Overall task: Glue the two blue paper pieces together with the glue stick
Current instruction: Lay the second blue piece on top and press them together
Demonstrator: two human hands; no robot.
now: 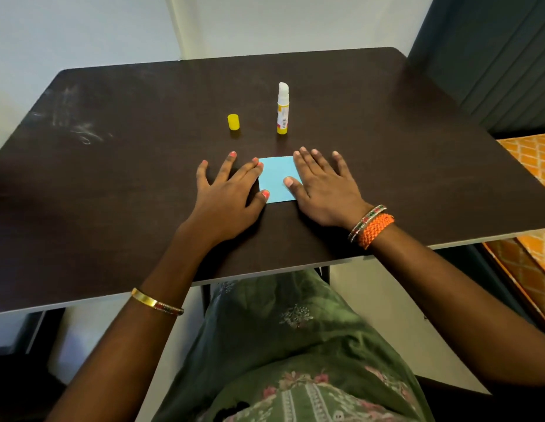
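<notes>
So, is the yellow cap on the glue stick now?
No, the yellow cap stands alone on the table, left of the upright, uncapped glue stick.

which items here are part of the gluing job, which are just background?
Job:
- blue paper, flat under both hands
- glue stick, upright, uncapped
- yellow cap, standing apart from the stick
- left hand, right hand, flat and open

Not job:
- table
- orange patterned fabric at right
</notes>
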